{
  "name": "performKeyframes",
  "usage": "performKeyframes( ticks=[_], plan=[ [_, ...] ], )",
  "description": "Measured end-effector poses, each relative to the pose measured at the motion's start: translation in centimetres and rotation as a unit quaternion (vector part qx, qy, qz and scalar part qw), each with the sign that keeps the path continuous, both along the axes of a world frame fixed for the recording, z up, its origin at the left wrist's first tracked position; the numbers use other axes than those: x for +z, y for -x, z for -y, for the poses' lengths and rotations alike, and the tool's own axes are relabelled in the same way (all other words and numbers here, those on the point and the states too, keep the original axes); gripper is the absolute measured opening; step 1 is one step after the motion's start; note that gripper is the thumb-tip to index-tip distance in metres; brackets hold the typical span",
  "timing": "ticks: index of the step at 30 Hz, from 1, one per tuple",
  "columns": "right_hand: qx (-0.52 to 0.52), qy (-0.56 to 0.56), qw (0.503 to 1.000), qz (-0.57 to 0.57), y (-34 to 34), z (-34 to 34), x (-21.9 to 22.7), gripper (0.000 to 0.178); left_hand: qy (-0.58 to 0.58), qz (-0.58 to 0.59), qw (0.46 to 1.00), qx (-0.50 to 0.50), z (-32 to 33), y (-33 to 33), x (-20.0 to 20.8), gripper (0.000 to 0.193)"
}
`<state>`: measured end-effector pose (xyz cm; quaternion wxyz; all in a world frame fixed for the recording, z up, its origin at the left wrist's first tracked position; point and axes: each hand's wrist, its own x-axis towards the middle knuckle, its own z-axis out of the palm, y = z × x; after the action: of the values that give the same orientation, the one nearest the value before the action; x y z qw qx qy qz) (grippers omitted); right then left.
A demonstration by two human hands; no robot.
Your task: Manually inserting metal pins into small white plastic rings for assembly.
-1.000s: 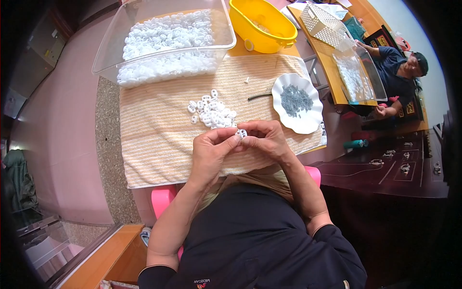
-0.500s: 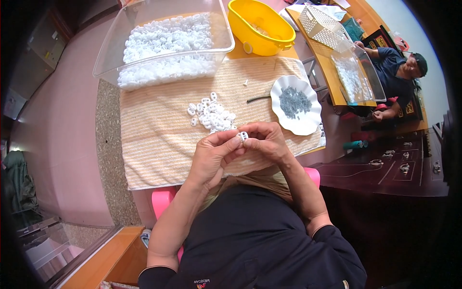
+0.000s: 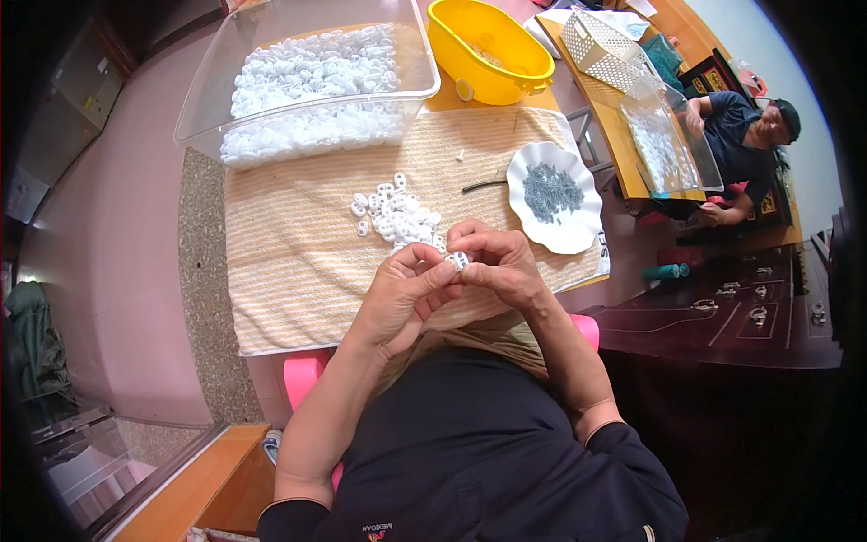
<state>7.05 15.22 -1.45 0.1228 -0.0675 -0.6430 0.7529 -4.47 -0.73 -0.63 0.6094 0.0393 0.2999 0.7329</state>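
- Left hand (image 3: 402,294) raised over the near edge of the striped cloth (image 3: 289,262), thumb and forefinger pinched onto a small white plastic piece (image 3: 459,261).
- Right hand (image 3: 497,266) pressed up against the left, fingertips curled in and gripping the same white piece from the other side; rest of those fingers bent over it, hiding part of it.
- White piece held right between the two sets of fingertips, lifted clear of the cloth, exact shape hard to make out.
- Just beyond the fingertips, on the cloth: a loose heap of small white pieces (image 3: 397,212), of the same kind as the held one, nearest ones almost under the knuckles.
- Farther out past that heap: a clear plastic tub (image 3: 411,86) filled with many more white pieces, standing on the far edge of the cloth.
- Beyond and to the right of the right fingers: a white scalloped plate (image 3: 587,217) holding a mound of small dark metal bits (image 3: 551,191); a thin dark stick (image 3: 483,185) lying on the cloth just left of the plate.
- Well beyond the plate: a yellow bowl (image 3: 488,45) beside the tub.
- Well apart to the right: another person (image 3: 741,135) seated at a wooden table (image 3: 614,135) with a white basket (image 3: 601,45) and a second clear tray (image 3: 673,144).
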Motion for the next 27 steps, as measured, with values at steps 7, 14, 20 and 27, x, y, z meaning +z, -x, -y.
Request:
performKeyframes(
  ticks=[7, 14, 20, 27],
  plan=[
    [0.016, -0.01, 1.0, -0.017, -0.2, 0.3, 1.0, 0.03, -0.024, -0.001, 1.0, -0.003, 0.1, -0.4, -0.2, 0.008],
    [0.015, -0.073, 0.997, -0.025, -0.2, 0.6, 1.8, 0.03, -0.034, 0.012, 0.999, 0.012, 0.1, -0.8, -0.2, 0.007],
    [0.024, -0.12, 0.991, -0.061, -0.3, 0.7, 2.4, 0.027, -0.056, 0.019, 0.998, 0.011, 0.0, -1.3, -0.3, 0.005],
    [0.019, -0.054, 0.997, -0.043, -0.3, 1.1, 2.6, 0.024, -0.036, 0.035, 0.999, 0.017, -0.1, -1.2, -0.3, 0.006]
  ],
)
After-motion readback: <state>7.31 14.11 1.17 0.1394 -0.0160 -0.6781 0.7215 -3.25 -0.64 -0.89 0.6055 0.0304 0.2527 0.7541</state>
